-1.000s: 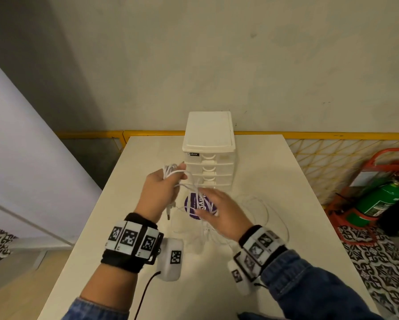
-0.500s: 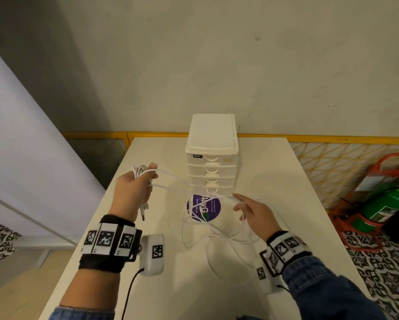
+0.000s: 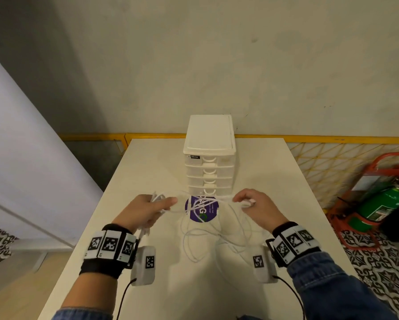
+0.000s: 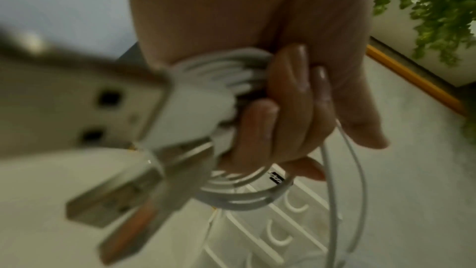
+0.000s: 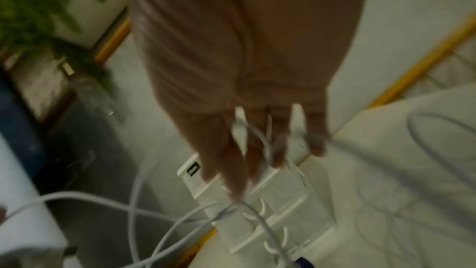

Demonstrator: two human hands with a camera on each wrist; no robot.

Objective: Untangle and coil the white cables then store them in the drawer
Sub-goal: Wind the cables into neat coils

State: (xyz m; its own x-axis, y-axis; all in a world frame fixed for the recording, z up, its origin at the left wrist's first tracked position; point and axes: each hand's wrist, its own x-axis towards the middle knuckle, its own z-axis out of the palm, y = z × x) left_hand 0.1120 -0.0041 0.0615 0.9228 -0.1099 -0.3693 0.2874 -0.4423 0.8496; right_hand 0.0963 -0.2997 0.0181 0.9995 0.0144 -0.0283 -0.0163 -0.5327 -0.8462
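1. Now the left hand [image 3: 145, 210] clenches coiled white cables [image 4: 231, 72] just left of the drawer unit [image 3: 209, 167].
2. Right hand [image 3: 257, 207] fingers [image 5: 279, 150] pinch a cable strand.
3. Drawer label is unreadable; the purple sticker [image 3: 202, 210] shows "G".

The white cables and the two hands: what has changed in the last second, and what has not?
The right hand left the purple sticker, swung out to its own side and now pinches cable ends, strands stretched between the hands. The left hand drifted left, then back, keeping its grip on the coiled bundle. The drawer unit stayed shut, and loose loops remain on the table.
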